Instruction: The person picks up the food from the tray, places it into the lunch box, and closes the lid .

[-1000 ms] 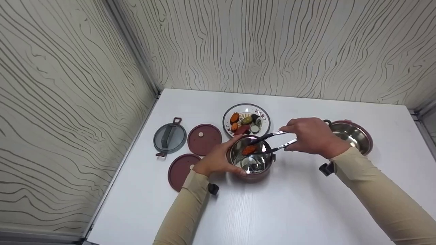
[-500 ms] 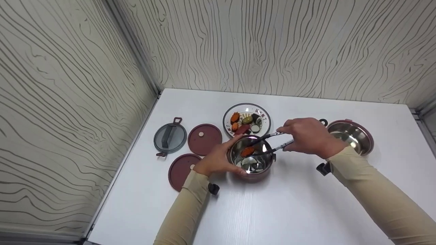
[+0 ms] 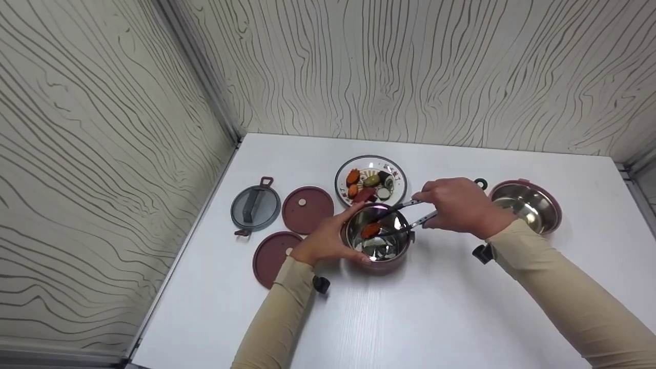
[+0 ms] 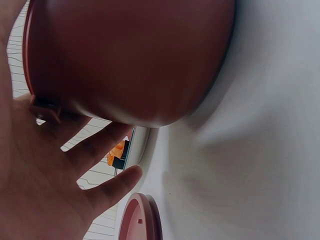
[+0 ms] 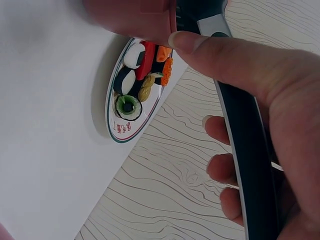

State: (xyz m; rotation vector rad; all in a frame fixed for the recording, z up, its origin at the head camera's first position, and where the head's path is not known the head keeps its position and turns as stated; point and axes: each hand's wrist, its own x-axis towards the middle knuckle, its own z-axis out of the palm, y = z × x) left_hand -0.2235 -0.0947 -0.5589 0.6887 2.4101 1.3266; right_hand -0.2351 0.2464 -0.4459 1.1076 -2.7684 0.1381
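Observation:
A dark-red pot (image 3: 382, 267) with a shiny steel inside stands on the white table. My left hand (image 3: 328, 241) holds it from the left, thumb at the near rim and fingers spread along the far side. In the left wrist view the fingers lie against the pot's outer wall (image 4: 140, 60). My right hand (image 3: 456, 205) grips black-and-silver tongs (image 3: 422, 220), their tips down inside the pot. Between the tips is an orange-topped sushi piece (image 3: 370, 230). The right wrist view shows the tongs' handle (image 5: 245, 150) under my thumb; their tips are hidden there.
Just behind the pot, a patterned plate (image 3: 342, 171) bears several sushi pieces. To the left lie a grey lid with a handle (image 3: 266, 218) and two dark-red round lids (image 3: 318, 215). A second steel-lined bowl (image 3: 540, 207) stands right, partly behind my right wrist. Patterned walls border the table.
My right hand and the tongs have moved slightly left, and the orange-topped sushi piece has shifted a little left and nearer within the pot. My left hand and the pot stay put.

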